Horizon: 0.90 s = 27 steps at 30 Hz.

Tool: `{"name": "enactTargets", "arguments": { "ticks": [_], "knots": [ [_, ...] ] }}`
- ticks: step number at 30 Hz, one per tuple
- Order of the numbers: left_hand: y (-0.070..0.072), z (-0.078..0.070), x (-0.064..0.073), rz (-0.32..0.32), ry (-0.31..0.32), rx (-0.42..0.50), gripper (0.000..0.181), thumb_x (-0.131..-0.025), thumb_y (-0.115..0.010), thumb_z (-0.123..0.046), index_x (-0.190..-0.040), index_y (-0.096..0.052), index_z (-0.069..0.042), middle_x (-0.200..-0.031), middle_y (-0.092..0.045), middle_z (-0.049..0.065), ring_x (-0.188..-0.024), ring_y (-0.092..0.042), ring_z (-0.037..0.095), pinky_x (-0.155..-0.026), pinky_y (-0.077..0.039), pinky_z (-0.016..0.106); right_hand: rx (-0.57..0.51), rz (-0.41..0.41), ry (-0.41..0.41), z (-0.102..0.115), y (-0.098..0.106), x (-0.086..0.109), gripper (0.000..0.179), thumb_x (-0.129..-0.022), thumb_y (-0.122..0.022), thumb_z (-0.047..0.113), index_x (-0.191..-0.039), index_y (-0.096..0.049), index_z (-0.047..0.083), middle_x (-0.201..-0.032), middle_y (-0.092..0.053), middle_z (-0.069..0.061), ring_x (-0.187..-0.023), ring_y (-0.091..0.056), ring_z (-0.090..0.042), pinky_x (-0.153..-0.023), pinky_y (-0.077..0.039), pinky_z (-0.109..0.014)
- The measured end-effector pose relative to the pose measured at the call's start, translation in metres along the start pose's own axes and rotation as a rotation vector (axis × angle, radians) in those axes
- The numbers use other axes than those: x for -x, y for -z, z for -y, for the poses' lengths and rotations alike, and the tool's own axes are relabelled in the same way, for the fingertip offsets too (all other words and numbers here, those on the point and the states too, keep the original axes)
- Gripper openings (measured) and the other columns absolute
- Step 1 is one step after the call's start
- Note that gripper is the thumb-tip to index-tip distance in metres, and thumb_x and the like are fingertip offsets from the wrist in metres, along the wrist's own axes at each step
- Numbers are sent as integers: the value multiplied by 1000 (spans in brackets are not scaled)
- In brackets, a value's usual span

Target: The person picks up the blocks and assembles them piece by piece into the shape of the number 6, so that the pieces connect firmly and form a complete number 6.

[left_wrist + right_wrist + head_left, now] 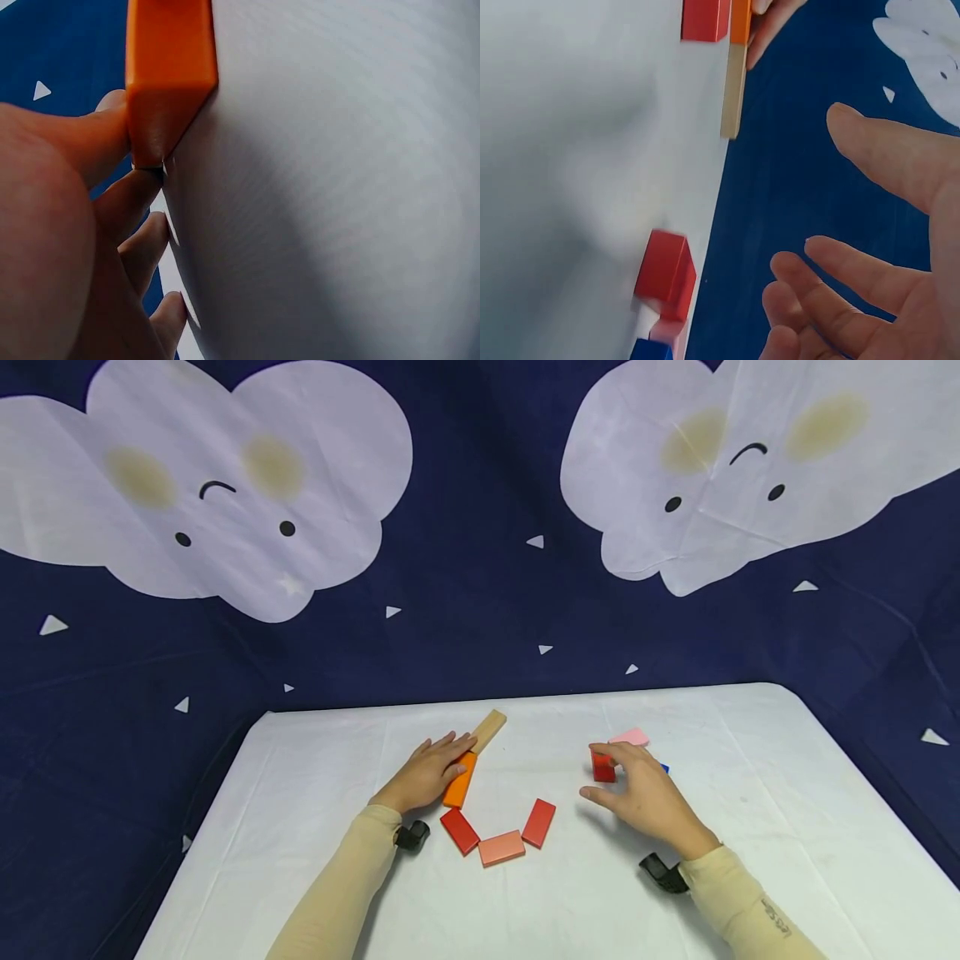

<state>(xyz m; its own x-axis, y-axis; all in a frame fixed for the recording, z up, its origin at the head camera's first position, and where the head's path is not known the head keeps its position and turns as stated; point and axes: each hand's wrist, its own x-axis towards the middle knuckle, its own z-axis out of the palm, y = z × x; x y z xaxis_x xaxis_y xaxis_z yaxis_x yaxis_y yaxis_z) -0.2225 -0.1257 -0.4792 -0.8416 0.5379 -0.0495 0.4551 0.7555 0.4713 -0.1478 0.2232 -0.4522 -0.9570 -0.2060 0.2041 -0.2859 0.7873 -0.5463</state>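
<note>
My left hand (pixel 429 772) lies with fingers fairly straight along the left side of an orange block (pixel 460 781). Its thumb touches the orange block, and its fingertips reach a bare wooden block (pixel 490 730) adjoining the far end. My right hand (pixel 643 789) hovers above the cloth, thumb and fingers spread apart. A red block (pixel 603 767) stands just beyond its fingers in the head view; in the right wrist view, this red block (pixel 662 270) shows apart from the hand. A pink block (pixel 632 737) and a mostly hidden blue block (pixel 665 768) are close behind.
A curved row continues from the orange block: a red block (pixel 460 832), a salmon block (pixel 502 849) and another red block (pixel 539 823). A white cloth (pixel 360 893) covers the table. Behind it hangs a dark blue curtain (pixel 480 635) with cloud faces.
</note>
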Motion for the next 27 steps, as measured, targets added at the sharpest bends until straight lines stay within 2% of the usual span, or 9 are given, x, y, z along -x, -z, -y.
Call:
{"name": "enactTargets", "arguments": {
  "ticks": [10, 14, 17, 22, 27],
  "knots": [
    [-1, 1, -1, -4, -2, -6, 52, -107, -50, -28, -156, -40, -16, -159, -38, 4, -151, -27, 27, -122, -14, 56, -25, -55, 2, -17, 5, -12, 62, -82, -85, 31, -134, -62, 5, -122, -65, -15, -109, -57, -33, -100, -40, -56],
    [-1, 1, -1, -2, 0, -10, 52, -107, -50, -28, -156, -40, -16, -159, -39, 4, -151, -27, 27, -122, -14, 55, -51, -57, -8, -26, 4, -16, 64, -82, -85, 31, -134, -61, 4, -131, -61, -18, -122, -52, -37, -107, -34, -60],
    [-1, 1, -1, -1, 2, -9, 52, -107, -50, -28, -156, -40, -16, -159, -39, 5, -151, -26, 27, -122, -14, 55, -58, -59, -8, -32, 4, -20, 64, -82, -85, 30, -134, -61, 3, -132, -60, -18, -125, -49, -39, -108, -32, -60],
    [-1, 0, 0, -7, 2, 0, 51, -107, -50, -28, -155, -41, -15, -159, -39, 6, -150, -27, 28, -122, -14, 56, -52, -73, 18, -40, 4, -27, 62, -81, -85, 27, -132, -62, 1, -129, -61, -19, -116, -51, -36, -103, -37, -56],
    [-1, 1, -1, -3, 6, -4, 52, -107, -50, -29, -156, -40, -16, -159, -39, 5, -151, -26, 28, -122, -13, 55, -49, -48, 48, -46, 4, -32, 65, -81, -85, 30, -132, -61, 0, -131, -60, -20, -119, -49, -37, -103, -37, -56]
  ]
}}
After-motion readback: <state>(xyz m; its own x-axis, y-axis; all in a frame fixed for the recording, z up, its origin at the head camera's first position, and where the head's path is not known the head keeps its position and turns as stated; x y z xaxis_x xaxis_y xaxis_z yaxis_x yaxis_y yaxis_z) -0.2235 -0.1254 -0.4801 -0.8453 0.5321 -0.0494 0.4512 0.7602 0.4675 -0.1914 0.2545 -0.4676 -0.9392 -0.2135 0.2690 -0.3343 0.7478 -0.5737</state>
